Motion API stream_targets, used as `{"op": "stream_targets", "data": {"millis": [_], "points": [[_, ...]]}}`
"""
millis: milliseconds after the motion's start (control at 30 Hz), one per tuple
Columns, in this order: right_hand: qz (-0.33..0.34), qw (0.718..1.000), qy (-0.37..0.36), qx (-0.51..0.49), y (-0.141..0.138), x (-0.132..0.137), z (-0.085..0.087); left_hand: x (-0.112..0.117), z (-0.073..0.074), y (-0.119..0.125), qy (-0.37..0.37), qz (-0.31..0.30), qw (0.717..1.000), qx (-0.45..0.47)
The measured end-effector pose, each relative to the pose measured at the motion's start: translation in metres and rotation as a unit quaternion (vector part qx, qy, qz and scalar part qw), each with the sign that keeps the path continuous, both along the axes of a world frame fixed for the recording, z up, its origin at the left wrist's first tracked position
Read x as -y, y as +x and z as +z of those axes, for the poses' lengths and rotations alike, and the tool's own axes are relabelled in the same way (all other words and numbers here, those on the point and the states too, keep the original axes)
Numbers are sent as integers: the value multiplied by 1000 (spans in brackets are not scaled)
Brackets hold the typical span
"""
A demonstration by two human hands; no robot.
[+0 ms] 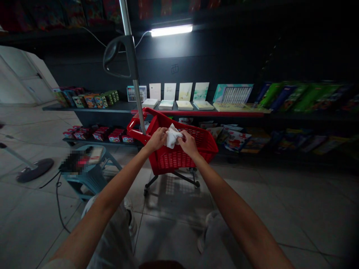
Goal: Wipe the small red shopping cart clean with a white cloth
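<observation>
Two bare hands are stretched out toward a red cart; a crumpled white cloth is held between them, seen at the cart's near rim; whether the rim is touched by it cannot be told. Its left side is pinched by the left hand, with fingers closed; its right side is gripped by the right hand, thumb and fingers bent onto it. Behind, books are displayed on a shelf and lit by a lamp; to the left, a stool is placed, its load blurred. The cloth is, it is judged, being worked by both sets of fingers; for a next move, one grip would need to be eased while the other is held firm.
</observation>
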State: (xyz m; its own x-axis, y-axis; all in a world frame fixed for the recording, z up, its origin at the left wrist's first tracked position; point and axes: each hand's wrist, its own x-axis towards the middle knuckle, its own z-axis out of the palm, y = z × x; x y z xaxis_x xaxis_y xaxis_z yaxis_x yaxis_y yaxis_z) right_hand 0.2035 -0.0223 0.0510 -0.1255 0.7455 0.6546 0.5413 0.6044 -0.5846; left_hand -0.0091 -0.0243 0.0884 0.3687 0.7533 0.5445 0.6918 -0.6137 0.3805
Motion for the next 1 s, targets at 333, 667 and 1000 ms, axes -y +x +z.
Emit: {"op": "stream_targets", "data": {"millis": [333,667,1000], "points": [[-16,999,-10,-50,-19,-4,25,2,23,-10,-81,164,924,-336],[-25,979,-153,134,-64,-7,-14,-23,35,-6,-194,121,868,-440],[-27,970,-105,219,-27,-3,-27,-30,31,-5,-200,177,873,-409]]}}
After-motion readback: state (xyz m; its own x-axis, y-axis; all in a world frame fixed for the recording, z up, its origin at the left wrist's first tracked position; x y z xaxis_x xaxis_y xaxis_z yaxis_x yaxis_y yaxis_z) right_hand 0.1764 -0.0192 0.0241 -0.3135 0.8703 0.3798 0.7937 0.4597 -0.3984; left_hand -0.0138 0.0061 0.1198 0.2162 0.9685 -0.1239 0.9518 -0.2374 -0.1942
